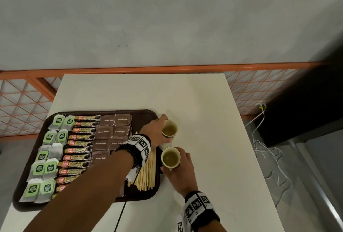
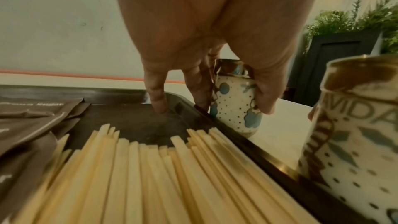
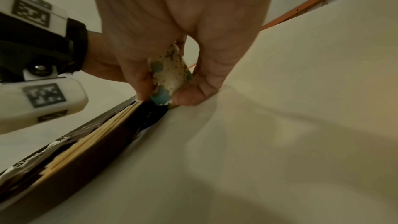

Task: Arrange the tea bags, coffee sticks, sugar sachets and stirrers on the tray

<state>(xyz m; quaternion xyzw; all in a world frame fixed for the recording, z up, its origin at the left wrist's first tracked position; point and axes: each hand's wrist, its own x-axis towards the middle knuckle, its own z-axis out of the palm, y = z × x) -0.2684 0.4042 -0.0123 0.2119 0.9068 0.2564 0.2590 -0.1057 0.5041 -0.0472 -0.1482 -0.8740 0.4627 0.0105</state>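
Note:
A dark brown tray (image 1: pixel 148 112) on the white table holds green tea bags (image 1: pixel 50 157), coffee sticks (image 1: pixel 78 150), brown sugar sachets (image 1: pixel 111 131) and wooden stirrers (image 1: pixel 146 174). Just right of the tray stand two small patterned cups. My left hand (image 1: pixel 157 129) reaches across the tray and grips the far cup (image 1: pixel 169 130), also seen as the far cup (image 2: pixel 234 101) in the left wrist view, where the little finger touches the tray floor. My right hand (image 1: pixel 180 172) grips the near cup (image 1: pixel 170 157), shown as the near cup (image 3: pixel 170 76) between thumb and fingers.
The white table (image 1: pixel 204 120) stretches right of the cups. An orange mesh rail (image 1: pixel 130 69) runs behind it. White cables (image 1: pixel 267 150) hang at the right, beyond the table's edge. A plant (image 2: pixel 355 19) and dark cabinet show in the left wrist view.

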